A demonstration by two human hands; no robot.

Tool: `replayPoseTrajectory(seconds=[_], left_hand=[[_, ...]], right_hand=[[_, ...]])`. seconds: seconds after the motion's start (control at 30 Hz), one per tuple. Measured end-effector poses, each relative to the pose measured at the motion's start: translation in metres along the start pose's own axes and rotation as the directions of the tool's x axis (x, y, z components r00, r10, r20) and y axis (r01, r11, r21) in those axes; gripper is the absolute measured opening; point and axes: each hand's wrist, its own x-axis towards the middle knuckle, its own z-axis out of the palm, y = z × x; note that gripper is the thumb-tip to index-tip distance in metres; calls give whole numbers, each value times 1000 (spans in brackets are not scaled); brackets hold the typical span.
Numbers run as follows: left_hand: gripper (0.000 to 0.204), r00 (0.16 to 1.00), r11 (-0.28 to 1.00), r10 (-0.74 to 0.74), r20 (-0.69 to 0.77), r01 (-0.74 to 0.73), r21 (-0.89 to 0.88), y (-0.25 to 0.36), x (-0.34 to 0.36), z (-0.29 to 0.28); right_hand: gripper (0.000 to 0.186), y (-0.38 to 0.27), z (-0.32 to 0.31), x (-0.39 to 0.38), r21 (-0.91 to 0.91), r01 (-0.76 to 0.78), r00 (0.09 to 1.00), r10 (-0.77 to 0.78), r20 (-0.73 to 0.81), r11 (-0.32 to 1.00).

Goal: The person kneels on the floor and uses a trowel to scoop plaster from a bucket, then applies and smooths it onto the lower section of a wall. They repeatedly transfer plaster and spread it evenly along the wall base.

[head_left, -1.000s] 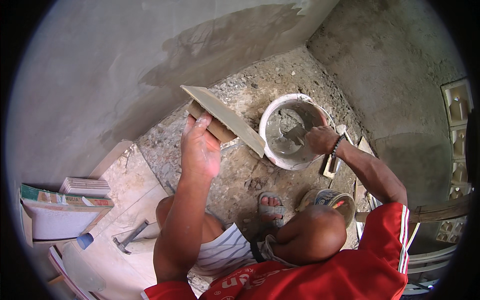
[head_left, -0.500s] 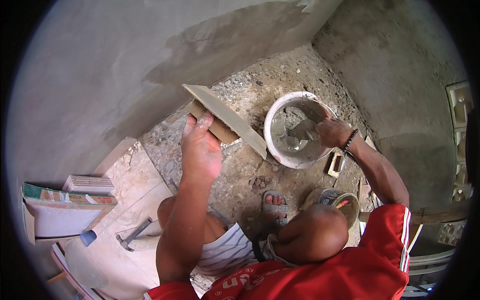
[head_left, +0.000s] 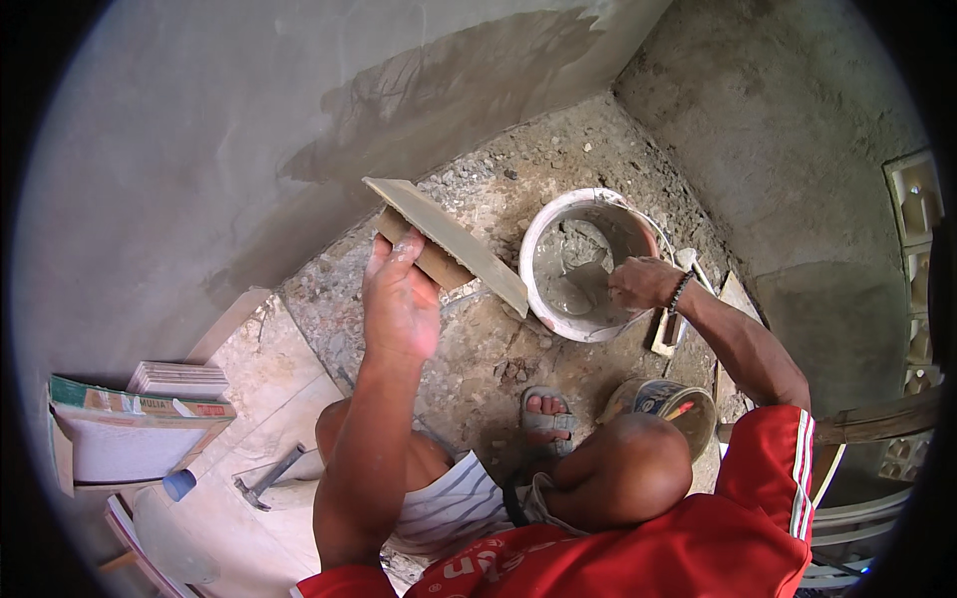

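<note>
My left hand (head_left: 404,304) grips a plastering float (head_left: 454,234) by the wooden block on its underside. The float is a flat, greyish board, held tilted, with its lower right end beside the bucket's rim. On my right wrist is a dark bead bracelet. My right hand (head_left: 643,284), fingers closed, reaches over the near right rim of a round, pale bucket (head_left: 531,254). It holds a trowel (head_left: 595,283) whose blade is down in the wet grey mortar (head_left: 563,289); the handle is hidden in my fist.
Left of me lie a hammer (head_left: 267,478), a blue cup-like piece (head_left: 179,485), stacked tiles (head_left: 179,380) and an opened carton (head_left: 140,399). A second bucket (head_left: 688,419) stands by my right knee. Rubble (head_left: 488,154) lines the foot of the partly damp wall (head_left: 429,100).
My right hand has moved left and slightly nearer within the bucket, carrying the trowel deeper into the mortar. My left hand and the float have hardly moved.
</note>
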Motion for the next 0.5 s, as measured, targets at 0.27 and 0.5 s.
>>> replayPoseTrajectory(seconds=[0.27, 0.5], left_hand=[[36, 998, 999, -42, -51, 43, 24, -12, 6, 0], [30, 990, 990, -142, -21, 142, -11, -42, 25, -21]], right_hand=[[38, 15, -22, -21, 496, -187, 980, 124, 158, 848], [39, 83, 37, -38, 943, -205, 977, -3, 213, 261]])
